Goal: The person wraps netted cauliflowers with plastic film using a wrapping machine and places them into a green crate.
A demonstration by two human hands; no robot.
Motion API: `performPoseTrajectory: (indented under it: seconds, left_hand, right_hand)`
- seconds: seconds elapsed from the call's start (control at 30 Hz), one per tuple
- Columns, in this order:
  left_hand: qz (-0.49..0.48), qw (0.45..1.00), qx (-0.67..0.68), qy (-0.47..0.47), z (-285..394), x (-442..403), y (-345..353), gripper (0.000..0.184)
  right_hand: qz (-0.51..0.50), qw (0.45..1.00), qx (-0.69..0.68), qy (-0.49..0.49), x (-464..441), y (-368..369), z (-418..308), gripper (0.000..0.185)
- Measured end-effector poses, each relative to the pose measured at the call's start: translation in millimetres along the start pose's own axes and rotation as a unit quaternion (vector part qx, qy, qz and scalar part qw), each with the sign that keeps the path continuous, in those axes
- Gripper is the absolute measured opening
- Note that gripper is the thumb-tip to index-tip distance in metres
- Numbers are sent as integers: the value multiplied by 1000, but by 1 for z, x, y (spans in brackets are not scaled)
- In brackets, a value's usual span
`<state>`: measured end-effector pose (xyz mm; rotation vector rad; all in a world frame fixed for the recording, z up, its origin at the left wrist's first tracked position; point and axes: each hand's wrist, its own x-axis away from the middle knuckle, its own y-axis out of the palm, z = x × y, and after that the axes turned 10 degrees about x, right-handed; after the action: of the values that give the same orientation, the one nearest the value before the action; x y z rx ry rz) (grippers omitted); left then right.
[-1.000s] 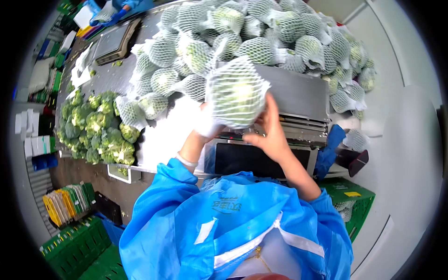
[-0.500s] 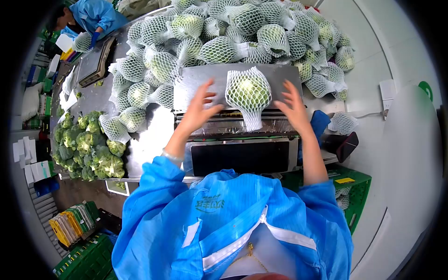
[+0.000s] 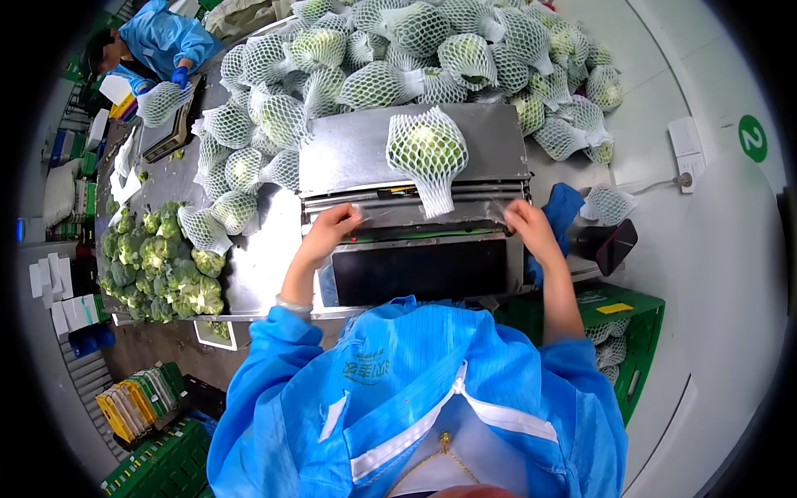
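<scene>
My left hand [image 3: 326, 236] pinches the left end of a clear plastic film [image 3: 477, 212], which stretches across the front of a wrapping machine. At the film's other end, my right hand [image 3: 535, 234] is closed on the right corner. Between and beyond my hands, a pale green vegetable head in a white foam net [image 3: 427, 149] lies on the machine's metal plate [image 3: 344, 145]. Its gathered net tail points toward me and hangs over the plate's front edge, near the film. A dark panel [image 3: 419, 274] sits below the film.
Many foam-netted heads [image 3: 415, 31] are piled behind the plate. Bare broccoli [image 3: 158, 257] lies at the left. A co-worker [image 3: 162, 41] in blue handles a netted head by a scale [image 3: 170, 129]. A blue cloth [image 3: 563, 212], dark device [image 3: 610, 247] and green crate [image 3: 639, 332] are at the right.
Both hands have come down from beside the netted head toward me and closed on the film's ends. The head stays on the plate. The co-worker's hands have shifted around a netted head.
</scene>
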<state>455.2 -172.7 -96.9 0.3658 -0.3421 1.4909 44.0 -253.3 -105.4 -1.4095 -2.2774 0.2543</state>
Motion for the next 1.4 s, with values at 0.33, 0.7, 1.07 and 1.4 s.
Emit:
performPoseTrajectory:
  seconds: [0.33,0.7,1.07,1.4]
  left_hand:
    - [54,915,220,334,120,-97,30,19]
    - [-59,982,49,171,48,-130,52,59]
    - [-117,956,174,-204,77,2,69,74]
    - [-231,891,278,-274,-50,63,57,58]
  right_hand:
    - [239,932,-154,-223,-116,-7,-110,19]
    - [116,991,15,-63,-127,40,-44,43]
    - [-207,975,81,20,5,18,-114,64]
    - [-23,981,-48,184,90,77,-34,47]
